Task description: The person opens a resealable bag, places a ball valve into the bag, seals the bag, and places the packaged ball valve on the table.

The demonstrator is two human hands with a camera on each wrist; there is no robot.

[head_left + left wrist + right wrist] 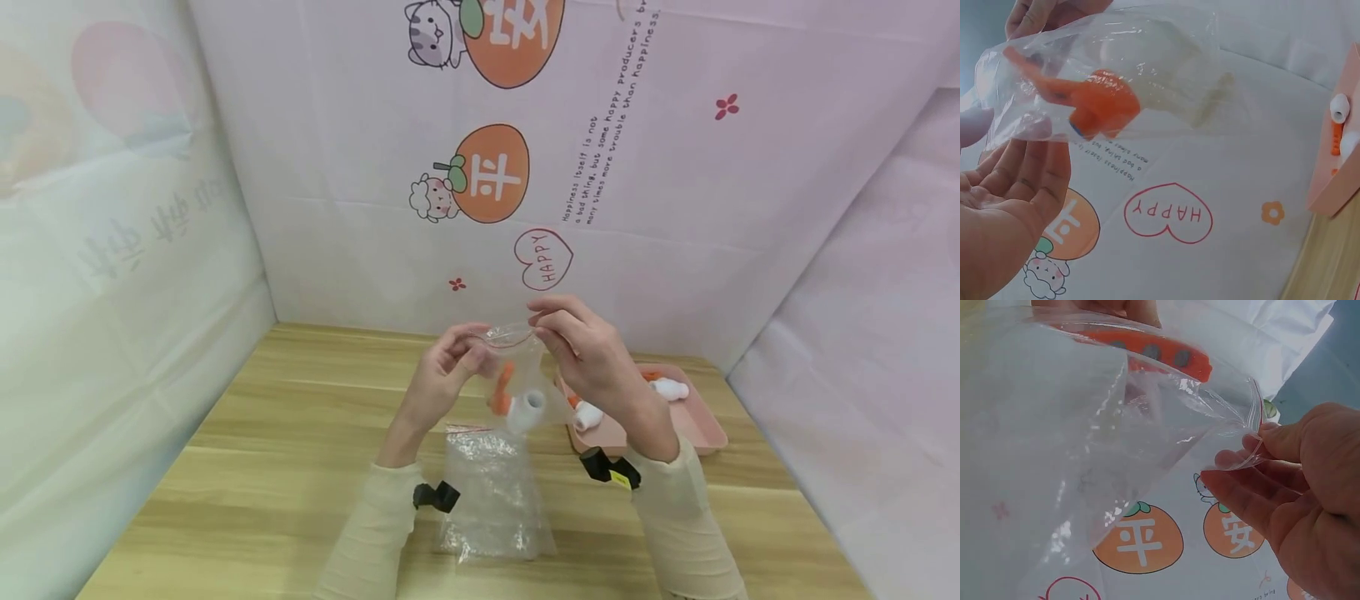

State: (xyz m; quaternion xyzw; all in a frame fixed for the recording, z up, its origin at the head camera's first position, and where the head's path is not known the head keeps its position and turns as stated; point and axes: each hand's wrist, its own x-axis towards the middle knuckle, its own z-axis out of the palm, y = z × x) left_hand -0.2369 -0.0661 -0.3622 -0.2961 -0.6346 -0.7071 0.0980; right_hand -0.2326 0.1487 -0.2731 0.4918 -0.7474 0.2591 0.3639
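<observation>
A clear zip bag [528, 367] with a red seal line hangs above the table between both hands. Inside it is an orange-and-white plastic piece [525, 408] with a lever-like orange arm [1047, 87]; its exact kind I cannot tell. My left hand [442, 375] pinches the left side of the bag's upper edge between thumb and fingers. At the opposite corner, my right hand [592, 358] pinches the mouth by the red seal, seen closely in the right wrist view. The bag's mouth looks slightly parted there. Below lies a stack of clear zip bags [491, 500].
On the right of the wooden table [285, 467] stands a pink tray [705, 425] holding more orange-and-white pieces [667, 388]; my right forearm covers part of it. White printed cloth [360, 250] walls the table at the back and sides.
</observation>
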